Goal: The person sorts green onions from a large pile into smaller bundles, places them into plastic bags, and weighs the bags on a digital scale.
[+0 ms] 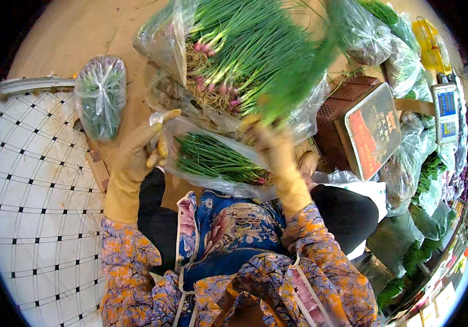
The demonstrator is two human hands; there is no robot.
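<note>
Both my hands wear yellowish work gloves. My left hand (pixel 138 144) is closed on the rim of a clear plastic bag (pixel 190 179), holding its mouth apart. Green onions (pixel 217 155) with pinkish bulbs lie inside, in front of my lap. My right hand (pixel 276 152), smeared by motion, is above the bag's right end and grips a bunch of green onions (pixel 305 82), also blurred. Beyond the bag a large heap of green onions (pixel 250 49), with reddish bulbs and roots toward the left, rests on clear plastic sheeting (pixel 163 49).
A tied bag of greens (pixel 100 98) lies at the left, beside a white tiled surface (pixel 43 196). To the right stands a scale with a metal platform (pixel 373 131) and a blue display (pixel 447 111). Several filled bags (pixel 403 174) and a yellow basket (pixel 429 46) line the right side.
</note>
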